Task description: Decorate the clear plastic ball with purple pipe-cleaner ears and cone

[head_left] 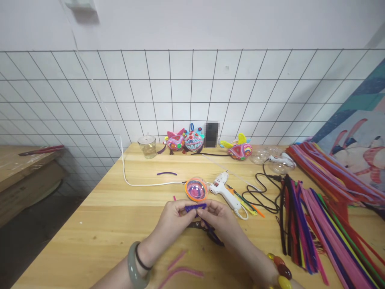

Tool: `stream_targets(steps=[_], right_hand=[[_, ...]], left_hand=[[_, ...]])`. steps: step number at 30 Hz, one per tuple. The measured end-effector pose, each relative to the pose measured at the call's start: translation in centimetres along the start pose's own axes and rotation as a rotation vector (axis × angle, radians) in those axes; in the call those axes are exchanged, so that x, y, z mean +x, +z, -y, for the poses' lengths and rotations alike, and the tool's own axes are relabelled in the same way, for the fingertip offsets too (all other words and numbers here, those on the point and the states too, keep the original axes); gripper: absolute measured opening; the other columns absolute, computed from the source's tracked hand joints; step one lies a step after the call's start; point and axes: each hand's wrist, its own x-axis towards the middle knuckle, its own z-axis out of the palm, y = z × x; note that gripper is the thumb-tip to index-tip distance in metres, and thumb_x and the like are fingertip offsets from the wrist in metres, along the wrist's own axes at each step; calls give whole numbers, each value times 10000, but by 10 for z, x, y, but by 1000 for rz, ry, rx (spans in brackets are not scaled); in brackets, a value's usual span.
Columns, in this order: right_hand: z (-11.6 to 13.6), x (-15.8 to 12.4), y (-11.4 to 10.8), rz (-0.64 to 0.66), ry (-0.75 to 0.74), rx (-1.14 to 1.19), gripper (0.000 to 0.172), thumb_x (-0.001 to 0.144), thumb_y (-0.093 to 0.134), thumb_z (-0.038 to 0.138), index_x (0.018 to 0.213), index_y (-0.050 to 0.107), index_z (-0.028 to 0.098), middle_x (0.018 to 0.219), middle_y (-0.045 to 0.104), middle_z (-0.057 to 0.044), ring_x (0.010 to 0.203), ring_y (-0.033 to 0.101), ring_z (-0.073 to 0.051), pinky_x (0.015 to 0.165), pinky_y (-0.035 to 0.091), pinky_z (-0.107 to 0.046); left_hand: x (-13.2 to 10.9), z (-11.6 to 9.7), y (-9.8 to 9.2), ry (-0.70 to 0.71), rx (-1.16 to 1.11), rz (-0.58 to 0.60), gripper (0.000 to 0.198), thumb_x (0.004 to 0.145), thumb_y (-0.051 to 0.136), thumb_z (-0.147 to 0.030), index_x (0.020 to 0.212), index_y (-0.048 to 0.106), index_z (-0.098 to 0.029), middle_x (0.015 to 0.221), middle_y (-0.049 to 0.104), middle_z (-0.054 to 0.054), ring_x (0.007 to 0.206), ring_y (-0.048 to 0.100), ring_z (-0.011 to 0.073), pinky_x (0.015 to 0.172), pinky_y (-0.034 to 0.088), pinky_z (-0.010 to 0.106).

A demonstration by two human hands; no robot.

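A curved pink chenille stem (192, 271) lay nearest, towards six o'clock on the table (120, 224). Scissors (197, 225) sat partly hidden beneath my fingers. Above them, my left grip (175, 218) and right grip (219, 218) were both pinched on a purple chenille stem (196, 207), its bunched length running nine to three, each side about equally near. Just beyond, at twelve, rested an orange-rimmed clear dome (196, 190); at one, a white glue gun (223, 190).
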Motion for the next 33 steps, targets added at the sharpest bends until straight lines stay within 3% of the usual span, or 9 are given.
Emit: stream_targets(steps=[10, 19, 33], right_hand=[[7, -5, 4, 1, -70, -125, 276, 668, 719, 414, 770, 663, 164, 554, 576, 32, 455, 483, -84, 459, 393, -209], [6, -8, 3, -45, -238, -479, 159, 809, 579, 324, 884, 675, 223, 634, 603, -7, 517, 503, -135, 475, 399, -242], [5, -6, 3, -46, -150, -316, 240, 749, 635, 432, 751, 642, 192, 559, 556, 17, 477, 477, -113, 447, 370, -222]], left_hand=[[0, -1, 0, -75, 0, -23, 226, 654, 672, -224, 851, 724, -125, 843, 737, 84, 714, 679, 208, 703, 547, 328], [0, 6, 0, -96, 1, -41, 167, 678, 662, -237, 788, 718, -125, 760, 731, 71, 660, 658, 178, 647, 521, 279], [0, 5, -1, -75, 79, -6, 171, 693, 648, -258, 787, 729, -140, 751, 731, 54, 637, 641, 170, 621, 496, 266]])
